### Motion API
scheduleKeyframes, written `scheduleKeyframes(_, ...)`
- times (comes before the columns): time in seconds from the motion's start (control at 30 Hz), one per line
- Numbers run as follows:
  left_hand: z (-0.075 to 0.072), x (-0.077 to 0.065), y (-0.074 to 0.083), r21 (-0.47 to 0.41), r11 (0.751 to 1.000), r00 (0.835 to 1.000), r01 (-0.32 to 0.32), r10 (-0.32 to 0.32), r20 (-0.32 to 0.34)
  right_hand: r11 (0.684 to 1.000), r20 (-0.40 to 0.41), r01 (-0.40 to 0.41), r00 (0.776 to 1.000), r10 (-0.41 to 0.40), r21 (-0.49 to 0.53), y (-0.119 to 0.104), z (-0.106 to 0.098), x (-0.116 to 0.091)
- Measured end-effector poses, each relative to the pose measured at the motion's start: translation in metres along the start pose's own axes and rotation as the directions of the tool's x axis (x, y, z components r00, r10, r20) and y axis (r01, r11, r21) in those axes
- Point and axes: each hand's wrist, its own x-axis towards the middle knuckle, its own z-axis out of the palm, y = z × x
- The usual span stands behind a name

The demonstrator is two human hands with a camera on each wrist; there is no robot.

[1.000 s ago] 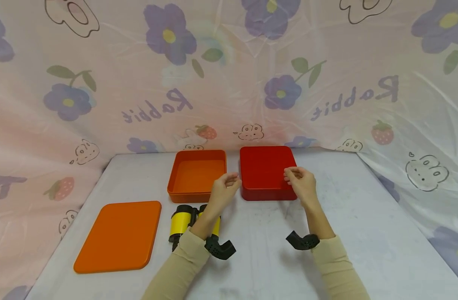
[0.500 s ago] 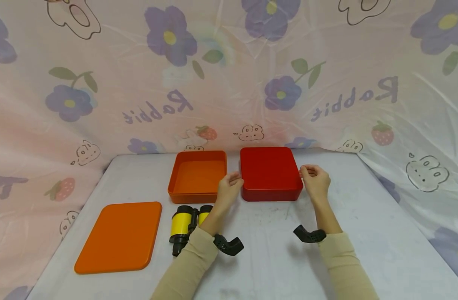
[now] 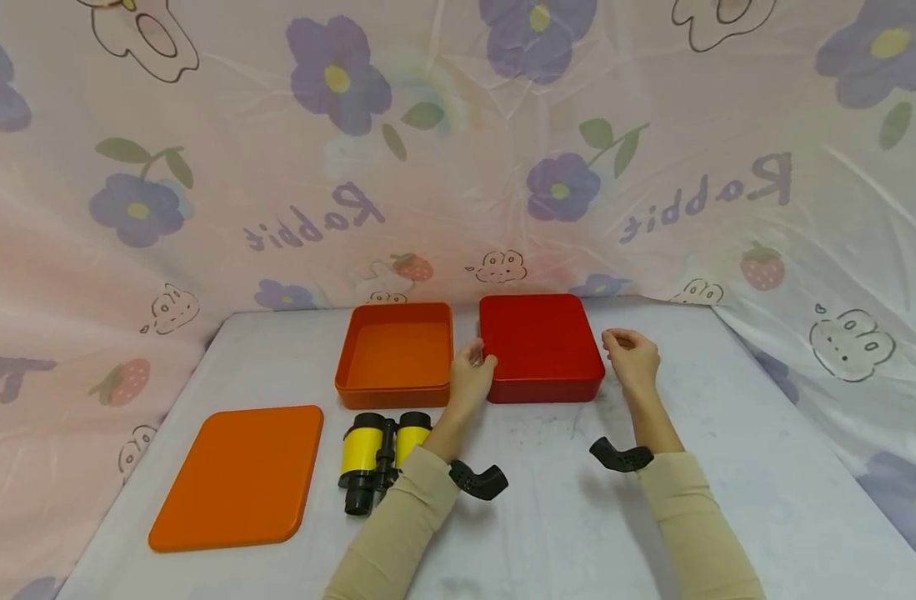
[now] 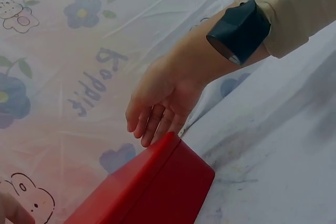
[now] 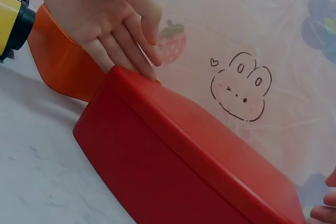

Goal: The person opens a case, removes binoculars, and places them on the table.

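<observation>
A red square box (image 3: 542, 343) stands at the back of the table, and a seam below its top edge shows a lid on it. My left hand (image 3: 470, 382) is at the box's left side, thumb apart from the fingers; the right wrist view shows its extended fingertips at a top corner of the box (image 5: 173, 135). Just off the right side is my right hand (image 3: 634, 362), fingers loosely bent and holding nothing. The left wrist view shows that hand (image 4: 168, 90) behind the box's edge (image 4: 170, 177).
To the left of the red box is an uncovered orange box (image 3: 396, 354). Yellow and black binoculars (image 3: 362, 450) lie in front of it, partly behind my left sleeve. A flat orange lid (image 3: 240, 475) lies at the front left. A patterned curtain (image 3: 458, 167) rises behind the table.
My right hand has moved right, from over the red box's right edge to beside it. The left hand has shifted right against the box's left side, its thumb spreading from the fingers.
</observation>
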Motion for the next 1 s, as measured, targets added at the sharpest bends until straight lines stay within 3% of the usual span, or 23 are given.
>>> scheduleKeyframes(0.3,0.013,0.012,-0.001,0.031,0.998,0.997,0.057,-0.055,-0.061,0.996,0.084,-0.09,0.992,0.091,-0.019,0.004,0.005,0.004)
scheduleKeyframes(0.53,0.019,0.019,0.002,-0.04,0.993,0.992,0.115,-0.117,-0.045,0.99,0.125,-0.14,0.982,0.143,-0.029,0.005,0.013,0.007)
scheduleKeyframes(1.0,0.023,0.025,-0.001,-0.035,0.987,0.987,0.155,-0.157,-0.042,0.979,0.205,-0.204,0.958,0.199,0.004,0.003,0.019,0.003)
